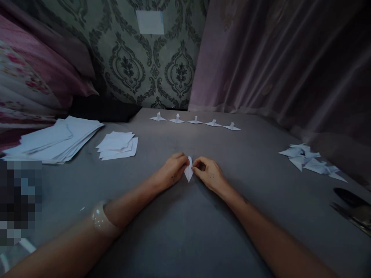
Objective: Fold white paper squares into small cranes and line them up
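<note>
A small white folded paper (189,174), kite-shaped with its point toward me, is between my two hands at the middle of the table. My left hand (174,169) grips its upper left side, fingers curled and covering part of it. At its right edge, the thumb and forefinger of my right hand (211,173) are pinched together on the paper. Slim tips stick up at the far end of the fold. Beyond my hands, several folded paper figures (195,120) sit in a row near the far edge.
On the left lie a large stack of white sheets (66,139) and a smaller stack of paper pieces (118,144). More folded paper figures (313,160) are heaped at the right. Scissors (352,218) and a dark object (352,196) lie at the right edge of the grey table (185,239).
</note>
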Available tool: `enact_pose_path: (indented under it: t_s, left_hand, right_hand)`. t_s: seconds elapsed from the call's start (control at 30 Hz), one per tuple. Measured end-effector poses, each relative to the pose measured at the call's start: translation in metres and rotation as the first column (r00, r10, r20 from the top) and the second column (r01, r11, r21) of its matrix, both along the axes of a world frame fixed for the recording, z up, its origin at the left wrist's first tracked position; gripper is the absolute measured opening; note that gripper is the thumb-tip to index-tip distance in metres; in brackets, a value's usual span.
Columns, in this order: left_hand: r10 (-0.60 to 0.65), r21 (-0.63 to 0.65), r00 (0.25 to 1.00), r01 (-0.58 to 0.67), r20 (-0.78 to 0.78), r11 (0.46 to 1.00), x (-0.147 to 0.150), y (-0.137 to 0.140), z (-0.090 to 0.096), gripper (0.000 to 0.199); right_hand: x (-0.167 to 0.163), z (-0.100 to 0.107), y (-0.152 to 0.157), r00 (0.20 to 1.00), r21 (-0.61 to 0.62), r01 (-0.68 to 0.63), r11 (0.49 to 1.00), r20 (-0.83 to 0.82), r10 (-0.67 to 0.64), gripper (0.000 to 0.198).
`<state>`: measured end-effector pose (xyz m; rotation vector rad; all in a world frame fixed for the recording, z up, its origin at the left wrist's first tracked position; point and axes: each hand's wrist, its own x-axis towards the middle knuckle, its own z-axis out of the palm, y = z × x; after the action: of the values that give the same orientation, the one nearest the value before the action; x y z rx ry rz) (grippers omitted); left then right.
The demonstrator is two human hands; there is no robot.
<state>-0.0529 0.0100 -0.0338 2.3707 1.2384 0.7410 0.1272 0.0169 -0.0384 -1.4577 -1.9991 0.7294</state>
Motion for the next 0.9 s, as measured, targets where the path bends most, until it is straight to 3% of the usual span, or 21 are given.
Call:
enact_pose_path:
  t_s: [0.1,0.23,0.33,0.5,0.67,0.77,0.9]
  left_hand:
    - [-0.094,0.050,0.978,0.105,-0.184,0.993,0.002,-0.008,0.003,0.027]
    - [-0.054,0.093,0.877,0.111,-0.477,0.989,0.007,-0.020,0.013,0.027]
    - [-0.016,0.084,0.804,0.082,-0.594,0.993,0.013,-0.028,0.021,0.026]
    - [0.078,0.094,0.784,-0.025,-0.616,0.995,0.020,-0.038,0.029,0.028]
    - [0.104,0.111,0.804,-0.048,-0.586,0.993,0.022,-0.041,0.029,0.027]
    - [0.135,0.123,0.826,-0.080,-0.547,0.989,0.022,-0.040,0.029,0.027]
    - [0.193,0.128,0.869,-0.150,-0.457,0.980,0.021,-0.039,0.027,0.026]
  right_hand:
    - [0.002,0.004,-0.010,0.993,0.079,-0.096,0.992,0.077,0.090,0.016]
    - [0.002,0.013,-0.029,0.935,0.159,-0.200,0.967,0.327,0.140,0.030]
    - [0.003,0.016,-0.036,0.875,0.187,-0.235,0.954,0.467,0.124,0.031]
    - [0.007,0.017,-0.036,0.832,0.198,-0.266,0.943,0.541,0.121,0.027]
    - [0.008,0.018,-0.037,0.833,0.166,-0.263,0.950,0.536,0.137,0.026]
    - [0.009,0.018,-0.032,0.855,0.142,-0.245,0.959,0.498,0.145,0.027]
    - [0.010,0.018,-0.024,0.931,0.082,-0.124,0.989,0.354,0.087,0.032]
